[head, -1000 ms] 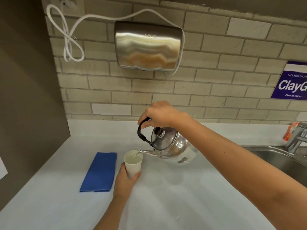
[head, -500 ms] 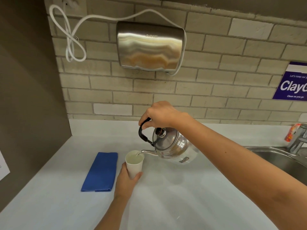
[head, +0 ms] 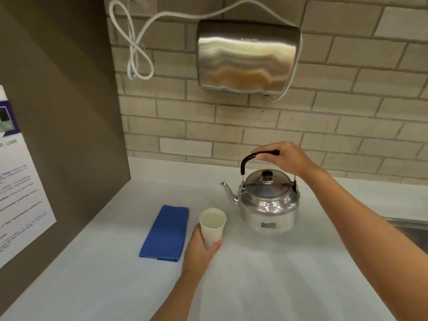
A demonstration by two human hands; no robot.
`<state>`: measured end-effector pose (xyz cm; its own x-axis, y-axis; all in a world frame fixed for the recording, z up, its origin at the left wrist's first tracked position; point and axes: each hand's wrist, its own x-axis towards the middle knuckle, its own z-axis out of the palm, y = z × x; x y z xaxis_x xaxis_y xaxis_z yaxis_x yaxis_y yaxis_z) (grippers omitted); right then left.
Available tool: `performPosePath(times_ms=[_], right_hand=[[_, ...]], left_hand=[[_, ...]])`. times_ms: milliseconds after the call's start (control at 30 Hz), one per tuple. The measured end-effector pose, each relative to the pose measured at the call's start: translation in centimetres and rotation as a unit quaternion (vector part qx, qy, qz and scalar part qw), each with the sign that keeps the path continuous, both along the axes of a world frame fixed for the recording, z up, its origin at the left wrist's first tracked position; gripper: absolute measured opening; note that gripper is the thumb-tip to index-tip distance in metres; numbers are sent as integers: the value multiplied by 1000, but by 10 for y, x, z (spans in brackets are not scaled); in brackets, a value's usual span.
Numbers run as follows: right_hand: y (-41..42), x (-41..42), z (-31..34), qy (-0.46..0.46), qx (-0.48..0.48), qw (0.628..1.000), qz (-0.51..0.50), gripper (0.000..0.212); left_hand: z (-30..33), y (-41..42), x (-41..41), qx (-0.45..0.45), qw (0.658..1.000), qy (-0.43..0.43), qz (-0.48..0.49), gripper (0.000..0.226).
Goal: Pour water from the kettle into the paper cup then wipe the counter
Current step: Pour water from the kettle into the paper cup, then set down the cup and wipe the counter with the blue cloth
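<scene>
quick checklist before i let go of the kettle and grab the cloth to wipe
1. Kettle upright, spout clear of the cup: ok.
2. Kettle base flat on the counter: looks set down, ok; right hand is on the handle.
3. Paper cup upright with water inside: ok; left hand grips it low.
4. Blue cloth within reach, folded, just left of the cup: ok.
5. Cup out of the wiping path: not ok, it stands right beside the cloth.
6. Spills on the counter to target: cannot tell, none shows clearly.
</scene>
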<state>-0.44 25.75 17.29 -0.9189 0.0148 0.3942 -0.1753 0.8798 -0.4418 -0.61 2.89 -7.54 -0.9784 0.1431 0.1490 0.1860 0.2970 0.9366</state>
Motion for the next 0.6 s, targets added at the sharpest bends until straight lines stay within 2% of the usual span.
performPosePath(times_ms=[167, 367, 600], right_hand=[[-9, -45, -33, 39, -22, 998, -37, 19], [-19, -89, -73, 6, -97, 994, -47, 21], [-22, -112, -95, -40, -142, 989, -21, 23]], left_hand=[[-2, 0, 0, -8, 1000, 2, 10, 65], [1, -1, 1, -1, 1000, -8, 5, 64], [1, 0, 0, -9, 1000, -4, 14, 66]])
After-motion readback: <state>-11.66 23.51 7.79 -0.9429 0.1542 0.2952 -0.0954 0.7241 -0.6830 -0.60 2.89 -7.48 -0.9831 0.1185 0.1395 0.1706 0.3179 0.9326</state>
